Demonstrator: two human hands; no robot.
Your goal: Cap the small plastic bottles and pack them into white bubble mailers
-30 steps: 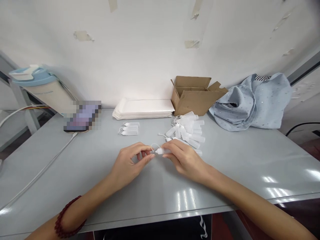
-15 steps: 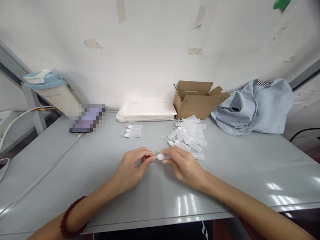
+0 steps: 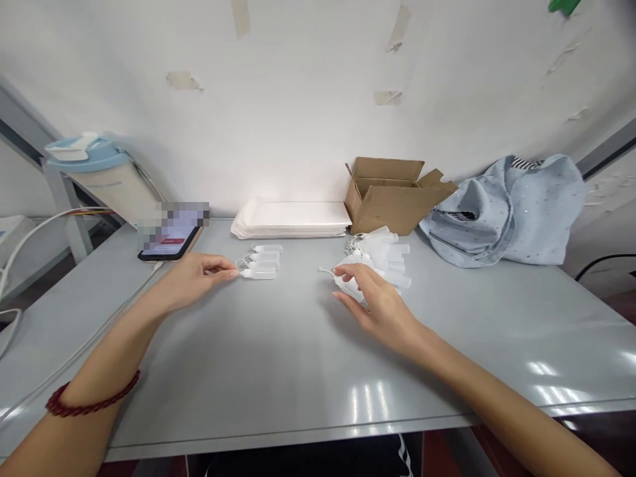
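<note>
My left hand (image 3: 196,277) reaches out to the left-centre of the grey table (image 3: 278,358). Its fingertips pinch the tip of a small translucent dropper bottle (image 3: 259,273), which lies at the near end of a short row of capped bottles (image 3: 265,254). My right hand (image 3: 375,299) rests at the near edge of a pile of the same bottles (image 3: 386,254). Its thumb and fingers curl round one bottle (image 3: 348,285) from that pile. A red bead bracelet (image 3: 89,401) circles my left wrist.
A stack of white flat packs (image 3: 293,220) and an open cardboard box (image 3: 392,195) stand against the wall. A light blue cloth bag (image 3: 511,209) lies right. A phone (image 3: 171,240) with a white cable (image 3: 74,351) and a blue-lidded container (image 3: 99,175) are left.
My hands were together at the centre working on one bottle. The left hand has since carried it left to the row. The right hand has moved back to the pile.
</note>
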